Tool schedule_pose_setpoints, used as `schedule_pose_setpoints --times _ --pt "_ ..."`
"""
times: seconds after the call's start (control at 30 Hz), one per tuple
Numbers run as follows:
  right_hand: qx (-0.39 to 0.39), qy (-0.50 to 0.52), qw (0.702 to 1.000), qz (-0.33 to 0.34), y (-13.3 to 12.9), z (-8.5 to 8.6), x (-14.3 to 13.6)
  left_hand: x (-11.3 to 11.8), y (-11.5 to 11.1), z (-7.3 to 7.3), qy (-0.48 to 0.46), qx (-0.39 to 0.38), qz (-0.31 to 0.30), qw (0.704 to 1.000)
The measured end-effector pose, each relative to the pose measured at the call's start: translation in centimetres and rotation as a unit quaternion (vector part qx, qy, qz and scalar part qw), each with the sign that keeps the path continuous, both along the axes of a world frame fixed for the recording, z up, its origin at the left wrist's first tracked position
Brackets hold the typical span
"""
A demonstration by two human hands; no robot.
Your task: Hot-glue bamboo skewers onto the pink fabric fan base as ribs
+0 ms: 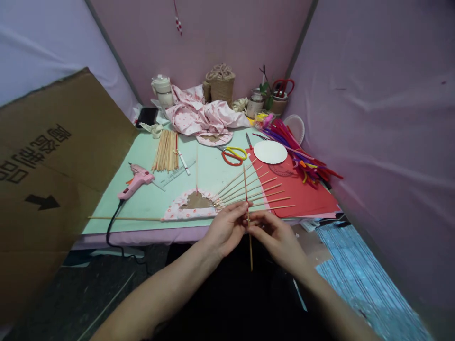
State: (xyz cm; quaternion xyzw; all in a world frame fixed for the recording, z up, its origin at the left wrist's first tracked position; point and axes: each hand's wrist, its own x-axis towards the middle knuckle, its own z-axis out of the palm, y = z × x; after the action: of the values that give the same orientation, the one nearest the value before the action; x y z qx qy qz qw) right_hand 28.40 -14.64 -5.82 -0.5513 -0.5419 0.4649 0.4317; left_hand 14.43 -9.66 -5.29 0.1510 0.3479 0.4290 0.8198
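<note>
Stick (245,184), one: pinched in the fingertips of my left hand (227,227) and right hand (275,232), dial centre. Cloth-edged cardboard (194,201): nine o'clock from my hands. Fanned sticks (256,188): twelve o'clock. Stick bundle (165,151): ten o'clock. Scissors (233,155): between eleven and twelve.

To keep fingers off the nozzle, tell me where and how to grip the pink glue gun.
Best by the handle, probably from the near side: the glue gun lies flat, nozzle pointing away, its handle slanting toward the near left.
</note>
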Motion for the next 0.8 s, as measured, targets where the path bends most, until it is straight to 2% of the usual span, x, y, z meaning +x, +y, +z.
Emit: schedule_pose_setpoints --times 0.1,0.23,0.4,0.6,0.8 --pt "0.000 0.027 1.000 -0.001 1.5 -0.1 -1.9 -0.7 0.1 0.0 0.021 0.023 0.028 0.999" --pt "0.000 0.011 1.000 0.010 1.7 -0.4 -1.9 -1.8 0.6 0.4 0.056 0.049 0.060 0.995" --pt "0.005 -0.028 1.000 -0.004 1.2 -0.4 -1.4 -2.3 1.1 0.7 0.085 0.069 0.047 0.993" --pt "0.081 -0.122 0.989 -0.031 0.4 -1.0 -1.6 -2.0 1.1 0.5 0.118 0.089 0.044 0.988" --pt "0.124 -0.165 0.978 -0.023 0.1 -1.0 -1.5 -1.7 1.0 0.6 0.140 0.101 0.038 0.984"
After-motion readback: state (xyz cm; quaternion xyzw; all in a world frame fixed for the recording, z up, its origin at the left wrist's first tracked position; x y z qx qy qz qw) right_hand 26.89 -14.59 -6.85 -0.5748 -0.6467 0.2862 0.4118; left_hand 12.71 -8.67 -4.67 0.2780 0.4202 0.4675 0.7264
